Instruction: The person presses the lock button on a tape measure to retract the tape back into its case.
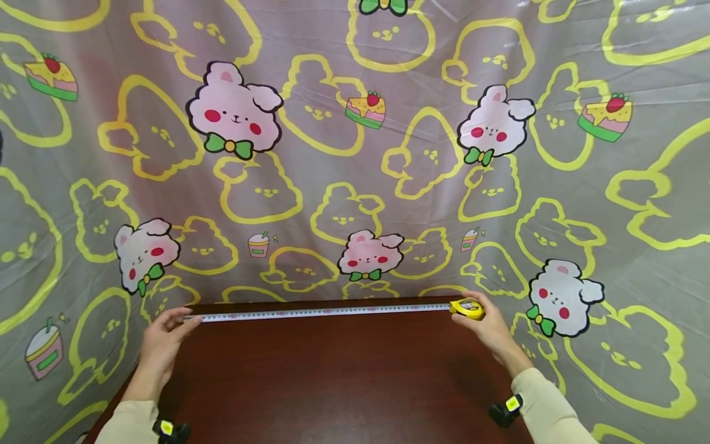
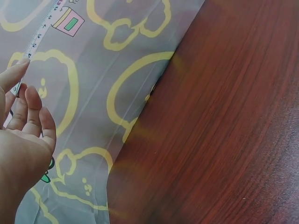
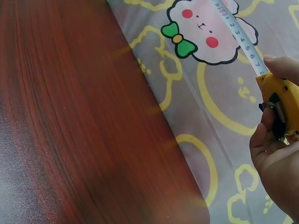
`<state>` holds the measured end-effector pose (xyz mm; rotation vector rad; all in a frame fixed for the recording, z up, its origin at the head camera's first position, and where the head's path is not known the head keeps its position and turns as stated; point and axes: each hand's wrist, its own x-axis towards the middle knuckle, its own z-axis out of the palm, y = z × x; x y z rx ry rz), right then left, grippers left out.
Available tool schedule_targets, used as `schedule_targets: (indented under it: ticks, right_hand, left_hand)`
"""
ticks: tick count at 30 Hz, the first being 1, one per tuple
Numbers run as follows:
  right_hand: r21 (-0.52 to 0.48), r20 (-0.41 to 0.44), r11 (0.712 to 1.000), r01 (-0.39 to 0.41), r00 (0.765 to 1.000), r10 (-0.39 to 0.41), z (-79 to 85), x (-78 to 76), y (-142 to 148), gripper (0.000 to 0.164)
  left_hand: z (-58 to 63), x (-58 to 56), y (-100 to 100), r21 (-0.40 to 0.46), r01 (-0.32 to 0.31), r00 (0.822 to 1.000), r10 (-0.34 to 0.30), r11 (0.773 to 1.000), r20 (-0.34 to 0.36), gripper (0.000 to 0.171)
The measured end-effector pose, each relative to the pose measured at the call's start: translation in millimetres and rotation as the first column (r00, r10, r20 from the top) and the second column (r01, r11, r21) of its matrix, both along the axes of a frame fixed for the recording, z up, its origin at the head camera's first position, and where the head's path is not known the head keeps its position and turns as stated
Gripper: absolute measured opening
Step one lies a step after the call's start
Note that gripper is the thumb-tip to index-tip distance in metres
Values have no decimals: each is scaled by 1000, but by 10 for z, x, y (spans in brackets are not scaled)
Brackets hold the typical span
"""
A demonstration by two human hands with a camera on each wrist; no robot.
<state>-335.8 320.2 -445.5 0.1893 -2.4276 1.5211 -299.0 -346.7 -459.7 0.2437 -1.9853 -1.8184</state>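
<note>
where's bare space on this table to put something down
Nearly all the dark wood table is bare: the whole stretch between the two forearms, from the tape blade at the far edge to the near edge. The far edge is taken up, with the left hand pinching the blade's end and the right hand gripping the yellow tape case.

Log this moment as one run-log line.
left hand: pinches tape blade end | right hand: grips yellow tape case | blade stretched along table far edge

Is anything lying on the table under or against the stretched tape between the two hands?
Nothing visible does. The tape blade runs unobstructed along the far edge of the table, from the left hand to the yellow tape measure case gripped by the right hand.
</note>
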Motion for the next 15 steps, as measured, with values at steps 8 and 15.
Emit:
schedule_targets:
  ticks: [8, 15]
  right_hand:
    - [8, -8, 1000, -12, 1000, 12, -30, -6, -40, 67]
    - [-2, -36, 999, -42, 998, 42, -63, -12, -69, 67]
  left_hand:
    - [25, -6, 70, -41, -11, 1000, 12, 999, 28, 27]
    - [10, -40, 101, -57, -2, 1000, 4, 998, 29, 32]
